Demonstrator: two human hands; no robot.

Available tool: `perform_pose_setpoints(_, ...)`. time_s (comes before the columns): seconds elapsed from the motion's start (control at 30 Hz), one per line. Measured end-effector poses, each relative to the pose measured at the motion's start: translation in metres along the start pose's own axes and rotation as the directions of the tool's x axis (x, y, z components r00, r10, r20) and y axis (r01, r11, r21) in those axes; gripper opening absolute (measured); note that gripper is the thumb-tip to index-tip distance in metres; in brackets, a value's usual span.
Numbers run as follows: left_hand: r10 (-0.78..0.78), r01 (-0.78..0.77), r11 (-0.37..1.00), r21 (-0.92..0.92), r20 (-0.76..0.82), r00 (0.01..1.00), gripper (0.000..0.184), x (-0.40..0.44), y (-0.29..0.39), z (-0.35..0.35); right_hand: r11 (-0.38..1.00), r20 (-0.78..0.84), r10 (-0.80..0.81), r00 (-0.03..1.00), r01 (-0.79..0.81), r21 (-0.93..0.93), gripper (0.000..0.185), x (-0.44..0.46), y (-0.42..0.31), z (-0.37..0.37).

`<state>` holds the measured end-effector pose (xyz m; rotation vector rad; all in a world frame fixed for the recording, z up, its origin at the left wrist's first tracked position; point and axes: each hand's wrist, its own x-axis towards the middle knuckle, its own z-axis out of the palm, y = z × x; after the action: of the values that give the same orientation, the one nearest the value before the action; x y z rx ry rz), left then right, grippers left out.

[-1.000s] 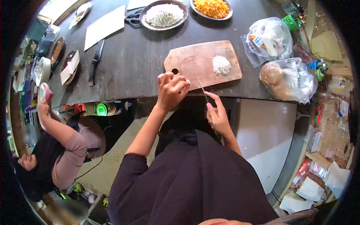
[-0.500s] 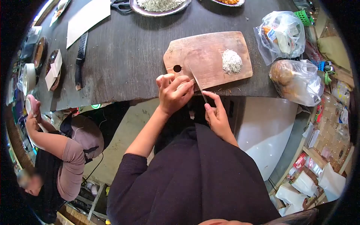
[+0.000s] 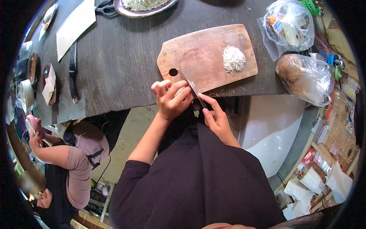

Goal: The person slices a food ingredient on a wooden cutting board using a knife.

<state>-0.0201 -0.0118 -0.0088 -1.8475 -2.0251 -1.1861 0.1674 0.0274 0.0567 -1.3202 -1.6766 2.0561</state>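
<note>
A wooden cutting board (image 3: pixel 202 44) with a round hole lies near the table's front edge. On its right part sits a pile of thin white shreds (image 3: pixel 233 60). My right hand (image 3: pixel 217 121) grips a knife (image 3: pixel 195 88) by the handle, its thin blade angled up and left over the board's near edge. My left hand (image 3: pixel 172 101), fingers curled, presses at the board's lower left corner right beside the blade. Whatever those fingers pinch is mostly hidden. A few white bits cling near the blade.
On the dark table (image 3: pixel 122 65) are a metal plate (image 3: pixel 131 15) of white shreds, scissors (image 3: pixel 106 8), a black-handled grater (image 3: pixel 73 76) and a white sheet (image 3: pixel 76 30). Plastic bags (image 3: pixel 305 78) stand right. At left, another person (image 3: pixel 76 179) holds a pink object (image 3: pixel 33 124).
The whole view has shifted a little, with the board higher and further left in it. Both hands stay at the board's near edge with the knife. The other person's second hand now shows below.
</note>
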Motion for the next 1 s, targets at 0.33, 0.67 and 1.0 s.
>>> perform_pose_setpoints(0.33, -0.015, 0.015, 1.000, -0.010, 0.003, 1.000, 0.018, 0.003, 0.001, -0.003, 0.995, -0.074, -0.072, 0.995, 0.066, -0.078, 0.041, 0.001, -0.004, 0.009)
perform_pose_setpoints(0.67, -0.008, 0.008, 1.000, -0.005, -0.047, 0.999, 0.019, 0.005, 0.001, 0.001, 0.990, -0.088, -0.106, 0.990, 0.097, -0.103, 0.039, 0.013, -0.004, 0.006)
perform_pose_setpoints(1.0, -0.022, 0.020, 0.998, -0.060, -0.018, 1.000, 0.020, 0.006, 0.002, 0.000, 0.993, -0.123, -0.026, 0.992, 0.012, -0.115, 0.041, 0.010, 0.001, 0.005)
